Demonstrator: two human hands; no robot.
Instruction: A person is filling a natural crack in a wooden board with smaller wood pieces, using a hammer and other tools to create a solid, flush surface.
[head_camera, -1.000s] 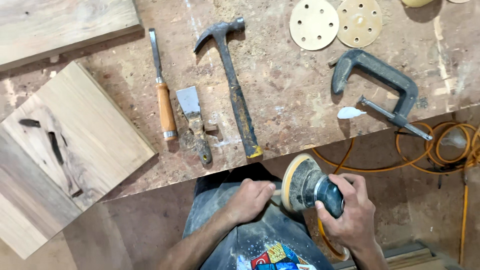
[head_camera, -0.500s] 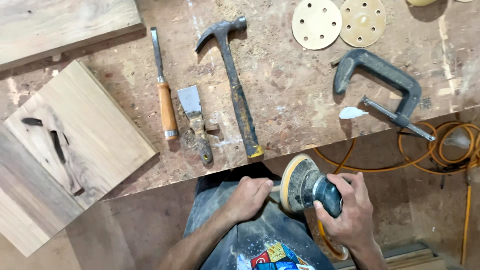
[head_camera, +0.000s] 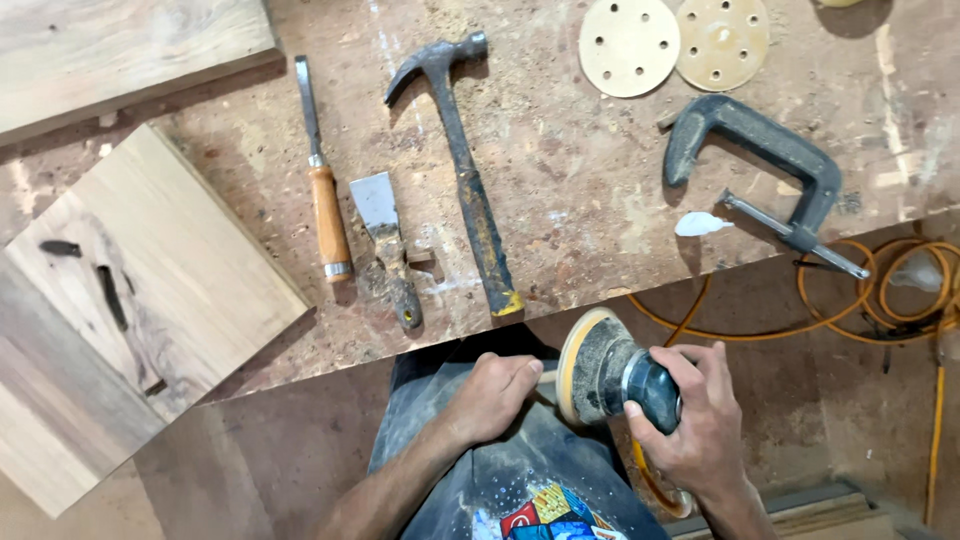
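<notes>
My right hand (head_camera: 697, 420) grips the dark round body of an orbital sander (head_camera: 612, 372), held on its side below the bench edge with its tan pad facing left. My left hand (head_camera: 492, 392) is curled just left of the pad, fingertips at its rim, touching a small pale piece there that I cannot make out. Both hands hover over my lap and a stained dark apron (head_camera: 500, 480).
On the worn workbench (head_camera: 560, 180) lie a wood-handled chisel (head_camera: 322, 190), a putty knife (head_camera: 388, 250), a claw hammer (head_camera: 462, 160), two round sanding discs (head_camera: 628, 46), a C-clamp (head_camera: 770, 165) and wooden boards (head_camera: 140, 270). An orange hose (head_camera: 880, 290) coils on the floor at right.
The view has shifted slightly. The sander and both hands stay close together below the bench edge, the sander edging a little left toward my left hand.
</notes>
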